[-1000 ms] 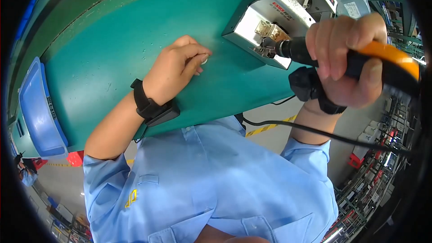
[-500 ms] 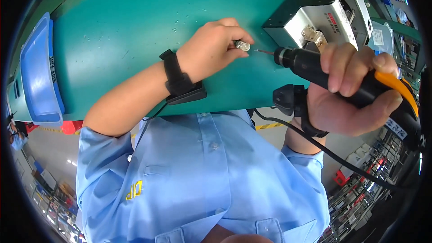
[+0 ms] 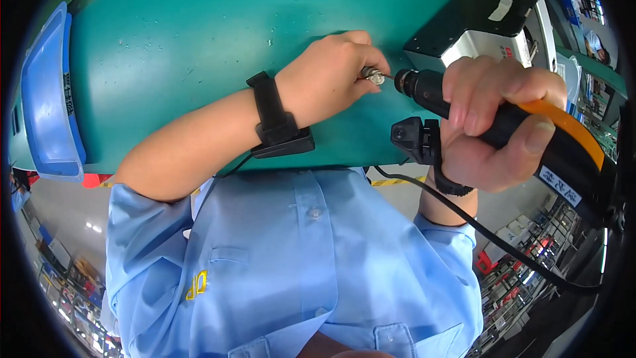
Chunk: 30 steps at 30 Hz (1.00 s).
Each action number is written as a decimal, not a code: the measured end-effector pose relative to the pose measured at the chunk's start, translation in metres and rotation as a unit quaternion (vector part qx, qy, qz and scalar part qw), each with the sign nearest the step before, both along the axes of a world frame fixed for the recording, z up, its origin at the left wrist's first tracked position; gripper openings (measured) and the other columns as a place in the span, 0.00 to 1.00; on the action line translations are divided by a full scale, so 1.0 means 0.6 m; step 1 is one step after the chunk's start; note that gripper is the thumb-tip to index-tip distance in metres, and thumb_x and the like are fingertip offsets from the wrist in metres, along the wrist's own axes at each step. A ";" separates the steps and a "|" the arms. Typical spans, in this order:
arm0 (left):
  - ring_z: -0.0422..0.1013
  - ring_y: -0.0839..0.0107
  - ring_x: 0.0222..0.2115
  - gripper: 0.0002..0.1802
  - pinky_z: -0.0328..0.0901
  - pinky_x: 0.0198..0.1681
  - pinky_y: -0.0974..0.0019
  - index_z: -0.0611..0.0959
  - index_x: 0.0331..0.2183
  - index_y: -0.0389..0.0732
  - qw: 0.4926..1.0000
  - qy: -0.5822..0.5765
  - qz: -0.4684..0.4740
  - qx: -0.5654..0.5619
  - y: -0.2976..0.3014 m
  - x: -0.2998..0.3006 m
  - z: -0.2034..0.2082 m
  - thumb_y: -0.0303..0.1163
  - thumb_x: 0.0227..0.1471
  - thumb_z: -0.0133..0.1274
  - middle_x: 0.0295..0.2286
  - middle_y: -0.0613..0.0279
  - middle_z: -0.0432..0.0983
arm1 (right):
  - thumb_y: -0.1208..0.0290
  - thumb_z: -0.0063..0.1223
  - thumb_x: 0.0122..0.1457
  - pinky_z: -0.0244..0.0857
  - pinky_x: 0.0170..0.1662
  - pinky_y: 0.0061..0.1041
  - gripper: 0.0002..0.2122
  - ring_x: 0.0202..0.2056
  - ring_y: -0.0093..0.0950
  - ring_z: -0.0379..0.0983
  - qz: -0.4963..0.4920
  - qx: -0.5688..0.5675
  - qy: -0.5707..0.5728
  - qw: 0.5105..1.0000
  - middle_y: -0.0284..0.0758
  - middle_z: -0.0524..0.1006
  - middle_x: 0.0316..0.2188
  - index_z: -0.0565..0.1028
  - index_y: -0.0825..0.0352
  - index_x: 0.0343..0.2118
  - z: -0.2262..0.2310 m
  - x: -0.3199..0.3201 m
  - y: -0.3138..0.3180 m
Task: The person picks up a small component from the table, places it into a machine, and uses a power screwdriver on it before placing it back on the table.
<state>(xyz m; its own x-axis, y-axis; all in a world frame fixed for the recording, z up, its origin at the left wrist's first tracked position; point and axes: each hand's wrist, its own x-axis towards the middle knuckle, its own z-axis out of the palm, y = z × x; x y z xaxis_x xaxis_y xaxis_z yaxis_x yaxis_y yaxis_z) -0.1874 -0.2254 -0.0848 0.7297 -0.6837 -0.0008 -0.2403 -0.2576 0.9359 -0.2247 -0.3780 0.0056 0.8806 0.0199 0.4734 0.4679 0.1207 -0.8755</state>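
Observation:
My left hand [image 3: 323,81] is closed, pinching a small, silvery cylindrical metal part [image 3: 377,78] between thumb and fingers just above the green mat. Wrapped in my right hand [image 3: 487,116] is a black electric screwdriver [image 3: 429,89] with an orange lever, held nearly level and pointing left. Its thin bit reaches the metal part at my left fingertips. Whether the bit sits inside the part or only touches its edge, I cannot tell. Black straps with small devices circle both wrists.
Behind the screwdriver, a black and silver box-shaped machine [image 3: 493,16] stands at the back right. A blue plastic tray [image 3: 77,126] lies at the far left of the green mat [image 3: 199,40]. A black cable [image 3: 493,242] runs across the lower right.
The screwdriver has come left in my right hand, and the gap between its bit and the metal part has closed. My left hand still pinches the part. The view has shifted slightly.

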 end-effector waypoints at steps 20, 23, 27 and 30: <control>0.73 0.67 0.22 0.11 0.68 0.26 0.67 0.79 0.30 0.37 1.000 -0.017 0.018 -0.005 -0.005 -0.004 -0.009 0.22 0.39 0.62 0.26 0.58 0.70 | 0.51 0.38 0.61 0.52 0.26 0.21 0.20 0.19 0.19 0.58 -0.075 -0.029 -0.084 0.993 0.25 0.61 0.15 0.71 0.65 0.42 0.091 -0.069 -0.130; 0.72 0.69 0.22 0.11 0.67 0.25 0.69 0.79 0.30 0.37 1.000 0.007 0.016 -0.019 -0.006 -0.002 -0.012 0.22 0.40 0.62 0.26 0.59 0.70 | 0.52 0.37 0.61 0.52 0.26 0.22 0.20 0.18 0.19 0.57 -0.080 -0.014 -0.094 0.992 0.25 0.61 0.15 0.71 0.65 0.41 0.067 -0.056 -0.132; 0.71 0.71 0.21 0.11 0.67 0.24 0.70 0.79 0.30 0.37 0.999 0.023 0.023 -0.014 -0.002 -0.003 -0.012 0.21 0.40 0.62 0.26 0.60 0.69 | 0.52 0.37 0.61 0.51 0.26 0.21 0.19 0.17 0.19 0.57 -0.069 0.007 -0.084 0.994 0.25 0.61 0.15 0.70 0.65 0.40 0.051 -0.043 -0.129; 0.71 0.72 0.21 0.11 0.66 0.24 0.70 0.79 0.31 0.37 0.999 0.023 0.022 -0.008 -0.001 -0.003 -0.010 0.21 0.40 0.62 0.26 0.60 0.69 | 0.54 0.36 0.62 0.51 0.26 0.20 0.18 0.17 0.19 0.56 -0.022 -0.001 -0.070 0.997 0.26 0.60 0.15 0.69 0.66 0.40 0.054 -0.038 -0.129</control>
